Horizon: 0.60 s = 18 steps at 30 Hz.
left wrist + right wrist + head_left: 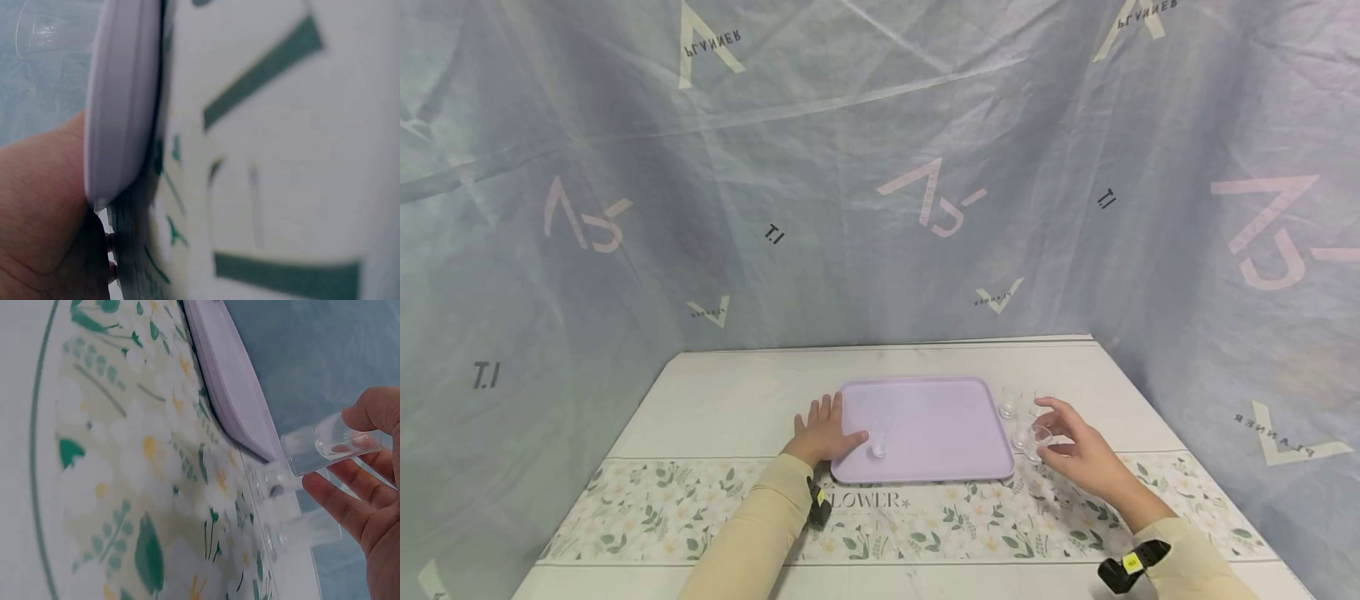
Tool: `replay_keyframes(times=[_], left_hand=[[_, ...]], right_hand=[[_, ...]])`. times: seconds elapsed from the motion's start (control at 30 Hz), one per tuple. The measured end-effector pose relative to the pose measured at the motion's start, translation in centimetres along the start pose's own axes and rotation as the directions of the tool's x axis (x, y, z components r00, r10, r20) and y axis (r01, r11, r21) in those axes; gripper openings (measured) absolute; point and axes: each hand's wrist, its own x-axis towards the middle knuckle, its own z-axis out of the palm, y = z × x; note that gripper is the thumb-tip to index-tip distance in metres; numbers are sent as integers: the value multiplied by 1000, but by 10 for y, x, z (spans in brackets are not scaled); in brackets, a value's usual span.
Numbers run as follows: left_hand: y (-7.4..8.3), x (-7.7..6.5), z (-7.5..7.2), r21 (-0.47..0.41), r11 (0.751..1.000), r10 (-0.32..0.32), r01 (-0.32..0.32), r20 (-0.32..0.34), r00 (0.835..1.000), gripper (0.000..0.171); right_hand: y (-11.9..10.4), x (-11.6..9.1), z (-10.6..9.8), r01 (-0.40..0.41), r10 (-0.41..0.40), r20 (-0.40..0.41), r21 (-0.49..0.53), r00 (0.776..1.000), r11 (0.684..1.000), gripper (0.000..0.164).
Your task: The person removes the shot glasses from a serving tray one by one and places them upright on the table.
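Observation:
A pale purple tray (932, 429) lies on the table. Along its left edge rests my left hand (826, 435), fingers spread and straight, with the thumb reaching over the rim. One small clear glass (878, 448) stands on the tray near that thumb. To the right of the tray, my right hand (1078, 450) holds another clear glass (306, 450) between thumb and fingers, tilted in the right wrist view. More clear glasses (1010, 403) stand beside the tray's right edge, partly hidden by the right hand and the held glass.
The table (737, 383) is covered by a white cloth with a floral band (685, 508) across it. A grey-blue printed curtain (850, 208) hangs behind and at both sides. Each wrist wears a small black camera (1133, 565).

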Motion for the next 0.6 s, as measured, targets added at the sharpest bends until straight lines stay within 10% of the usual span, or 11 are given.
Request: replay_keyframes(times=[0.6], left_hand=[[14,-20,-19,-23,1000,8,-8,7,1000,102]], right_hand=[[15,-16,12,-74,74,16,12,997,997,78]])
